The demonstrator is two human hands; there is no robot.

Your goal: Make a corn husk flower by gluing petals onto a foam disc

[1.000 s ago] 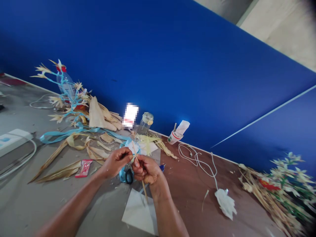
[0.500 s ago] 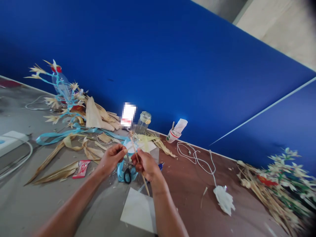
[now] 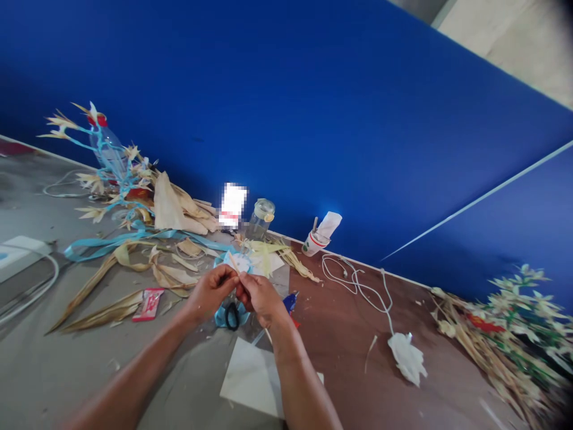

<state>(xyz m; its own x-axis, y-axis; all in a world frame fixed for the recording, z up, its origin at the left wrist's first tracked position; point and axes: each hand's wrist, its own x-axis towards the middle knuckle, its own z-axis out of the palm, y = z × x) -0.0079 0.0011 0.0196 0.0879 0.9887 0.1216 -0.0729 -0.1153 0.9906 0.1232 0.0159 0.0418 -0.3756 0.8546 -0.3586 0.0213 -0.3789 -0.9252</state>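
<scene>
My right hand is closed in a pinch around a thin tan stick, whose upper end pokes out above the fingers. My left hand is also closed, its fingertips meeting the stick right beside the right thumb. Both hands partly cover the stick's middle. Under them lie black-handled scissors on a crumpled light-blue material. A white card lies nearer to me, partly behind the right forearm. Just past the right hand is a blue object that I cannot make out.
Dried husks, blue ribbon and a red packet lie left. Behind stand a bottle with husk flowers, a glass jar and a paper cup. Rightward are a white cable, crumpled tissue and artificial flowers.
My hands have come together: the left fingertips, apart from the stick before, now meet it. The stick's upper end has shifted slightly left, and more of the blue object shows.
</scene>
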